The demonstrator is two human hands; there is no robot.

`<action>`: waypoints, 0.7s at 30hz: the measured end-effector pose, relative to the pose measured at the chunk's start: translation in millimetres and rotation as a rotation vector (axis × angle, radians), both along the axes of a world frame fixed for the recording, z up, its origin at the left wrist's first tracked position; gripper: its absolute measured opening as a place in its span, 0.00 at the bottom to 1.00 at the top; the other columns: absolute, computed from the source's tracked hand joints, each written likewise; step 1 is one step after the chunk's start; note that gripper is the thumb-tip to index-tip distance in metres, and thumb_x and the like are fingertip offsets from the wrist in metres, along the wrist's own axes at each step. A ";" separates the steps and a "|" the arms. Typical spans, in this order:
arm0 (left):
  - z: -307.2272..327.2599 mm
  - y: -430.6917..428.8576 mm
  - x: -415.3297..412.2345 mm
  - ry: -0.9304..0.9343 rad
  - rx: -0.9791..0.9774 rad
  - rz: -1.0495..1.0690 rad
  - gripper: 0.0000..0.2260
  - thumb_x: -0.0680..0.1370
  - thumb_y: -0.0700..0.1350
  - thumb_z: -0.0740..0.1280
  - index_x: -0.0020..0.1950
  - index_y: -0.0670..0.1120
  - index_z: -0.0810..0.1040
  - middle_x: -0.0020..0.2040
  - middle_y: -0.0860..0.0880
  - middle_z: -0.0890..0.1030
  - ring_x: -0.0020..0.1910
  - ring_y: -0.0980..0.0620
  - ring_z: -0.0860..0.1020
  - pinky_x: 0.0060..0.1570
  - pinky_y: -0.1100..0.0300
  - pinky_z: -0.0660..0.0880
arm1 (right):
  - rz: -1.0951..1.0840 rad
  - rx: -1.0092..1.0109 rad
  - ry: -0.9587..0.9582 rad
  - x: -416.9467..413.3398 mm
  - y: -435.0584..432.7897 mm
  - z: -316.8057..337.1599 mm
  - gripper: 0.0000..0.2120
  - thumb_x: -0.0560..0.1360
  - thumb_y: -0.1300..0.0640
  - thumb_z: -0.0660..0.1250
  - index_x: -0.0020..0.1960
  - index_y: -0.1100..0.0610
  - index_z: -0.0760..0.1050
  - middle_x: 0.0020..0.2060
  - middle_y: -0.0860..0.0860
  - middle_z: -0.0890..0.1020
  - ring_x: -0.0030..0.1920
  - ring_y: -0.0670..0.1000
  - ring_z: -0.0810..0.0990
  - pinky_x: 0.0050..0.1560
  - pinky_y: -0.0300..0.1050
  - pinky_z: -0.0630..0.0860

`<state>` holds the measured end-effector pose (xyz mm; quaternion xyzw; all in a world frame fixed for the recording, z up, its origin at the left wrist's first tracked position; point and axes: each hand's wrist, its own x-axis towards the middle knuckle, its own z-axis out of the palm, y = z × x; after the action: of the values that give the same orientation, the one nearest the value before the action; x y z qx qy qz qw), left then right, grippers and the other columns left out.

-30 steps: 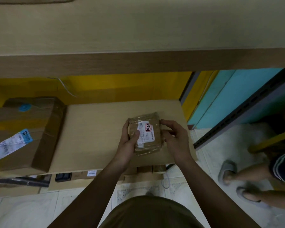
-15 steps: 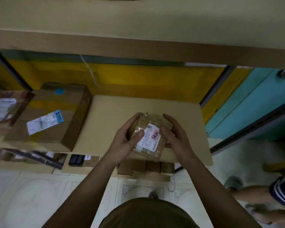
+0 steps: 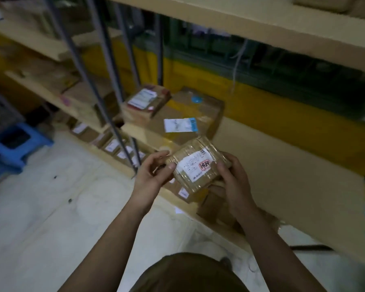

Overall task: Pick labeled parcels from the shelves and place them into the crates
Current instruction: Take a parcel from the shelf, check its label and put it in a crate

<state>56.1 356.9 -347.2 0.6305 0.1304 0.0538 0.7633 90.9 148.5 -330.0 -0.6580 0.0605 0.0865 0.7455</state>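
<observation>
**Item: labelled parcel, off the shelf and in transit**

Head view.
- Parcel (image 3: 195, 167): small, brown, wrapped in clear tape. Held in the air over the front edge of the shelf (image 3: 293, 169), touching nothing but the hands.
- Left hand (image 3: 153, 172): pinches the parcel's left edge, thumb on top.
- Right hand (image 3: 233, 183): grips its right edge, thumb on top, fingers underneath.
- Change: a second ago the parcel sat low over the middle of the shelf in the same two-handed hold. It has since been lifted clear and swung toward the shelf's left front. The pick looks done and the carry begun. No crate is in view.
- Writing on the parcel: a white label (image 3: 193, 168) with fine print too small to read, and a red-framed stamp (image 3: 204, 165) whose characters are not legible.
- Big box (image 3: 200, 111), at the shelf's left end: a white label with a blue strip (image 3: 180, 125), text blurred, and a round blue sticker (image 3: 196, 99).
</observation>
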 end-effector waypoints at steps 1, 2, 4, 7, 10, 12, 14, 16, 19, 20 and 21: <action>-1.9 20.4 -10.9 0.005 -0.022 0.079 0.14 0.76 0.43 0.76 0.60 0.49 0.82 0.56 0.40 0.83 0.49 0.45 0.83 0.51 0.47 0.83 | 0.048 -0.004 0.006 -1.9 22.6 -0.5 0.10 0.82 0.55 0.66 0.62 0.50 0.78 0.56 0.51 0.85 0.54 0.52 0.86 0.46 0.55 0.84; -3.4 41.6 -21.2 0.003 -0.027 0.151 0.11 0.77 0.41 0.74 0.60 0.47 0.81 0.56 0.41 0.84 0.49 0.46 0.83 0.50 0.50 0.83 | 0.100 0.000 0.014 -3.5 45.6 -0.5 0.09 0.82 0.55 0.65 0.62 0.50 0.77 0.56 0.52 0.85 0.53 0.52 0.86 0.43 0.52 0.84; -1.9 82.5 -42.4 -0.009 -0.006 0.275 0.10 0.80 0.40 0.70 0.61 0.44 0.81 0.56 0.44 0.85 0.53 0.46 0.84 0.51 0.53 0.82 | 0.214 0.016 0.030 -7.5 92.0 1.7 0.10 0.83 0.58 0.63 0.63 0.55 0.75 0.56 0.55 0.84 0.49 0.50 0.86 0.39 0.45 0.82; 3.2 139.2 -75.1 -0.009 0.040 0.425 0.09 0.82 0.40 0.67 0.62 0.44 0.82 0.56 0.45 0.85 0.57 0.46 0.83 0.56 0.50 0.81 | 0.398 -0.058 0.001 -17.3 158.5 2.0 0.10 0.82 0.60 0.65 0.63 0.54 0.74 0.53 0.50 0.85 0.47 0.46 0.86 0.41 0.45 0.83; 5.7 192.7 -103.8 -0.007 0.090 0.579 0.12 0.84 0.43 0.64 0.67 0.46 0.80 0.58 0.50 0.85 0.60 0.50 0.83 0.62 0.49 0.79 | 0.594 -0.139 -0.046 -24.5 223.1 1.2 0.11 0.79 0.58 0.69 0.59 0.48 0.74 0.52 0.45 0.86 0.51 0.47 0.85 0.47 0.49 0.80; 5.3 226.5 -123.2 0.006 0.116 0.634 0.16 0.85 0.45 0.61 0.72 0.46 0.75 0.62 0.52 0.84 0.63 0.53 0.81 0.67 0.49 0.76 | 0.704 -0.139 -0.041 -30.5 266.9 -0.9 0.14 0.77 0.58 0.73 0.60 0.50 0.73 0.51 0.46 0.86 0.50 0.48 0.84 0.45 0.46 0.78; 4.9 256.0 -141.0 0.017 0.149 0.669 0.19 0.86 0.46 0.59 0.77 0.48 0.69 0.68 0.52 0.79 0.67 0.55 0.78 0.70 0.50 0.72 | 0.800 -0.145 -0.031 -36.4 308.0 -5.5 0.20 0.73 0.51 0.75 0.60 0.50 0.72 0.54 0.50 0.85 0.52 0.50 0.84 0.44 0.44 0.79; 5.2 283.8 -155.8 0.027 0.177 0.701 0.21 0.86 0.47 0.57 0.80 0.49 0.65 0.72 0.56 0.74 0.71 0.57 0.73 0.73 0.50 0.69 | 0.884 -0.155 -0.007 -40.6 346.5 -12.7 0.23 0.68 0.47 0.76 0.60 0.49 0.72 0.56 0.51 0.84 0.55 0.51 0.84 0.45 0.44 0.81; 3.0 330.8 -169.8 0.040 0.205 0.739 0.20 0.86 0.46 0.57 0.80 0.50 0.64 0.72 0.55 0.75 0.71 0.55 0.74 0.73 0.50 0.70 | 1.018 -0.152 0.015 -39.2 402.0 -22.5 0.21 0.72 0.52 0.78 0.60 0.48 0.71 0.56 0.51 0.85 0.55 0.51 0.84 0.49 0.50 0.83; 1.1 348.5 -171.0 0.051 0.217 0.746 0.20 0.87 0.46 0.57 0.79 0.51 0.65 0.71 0.54 0.76 0.70 0.54 0.75 0.71 0.50 0.72 | 1.055 -0.147 0.019 -35.4 420.8 -25.4 0.22 0.73 0.55 0.78 0.61 0.48 0.71 0.55 0.52 0.85 0.55 0.51 0.85 0.51 0.52 0.84; -0.2 366.5 -170.6 0.061 0.227 0.755 0.19 0.87 0.46 0.56 0.79 0.51 0.66 0.69 0.54 0.78 0.68 0.54 0.77 0.68 0.51 0.74 | 1.091 -0.148 0.019 -29.7 439.1 -27.6 0.23 0.73 0.56 0.78 0.61 0.46 0.70 0.55 0.51 0.85 0.54 0.51 0.85 0.53 0.54 0.84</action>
<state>-114.5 723.4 -347.4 0.6200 0.3687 0.3260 0.6110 61.2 587.6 -357.6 -0.6437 -0.2769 0.4618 0.5437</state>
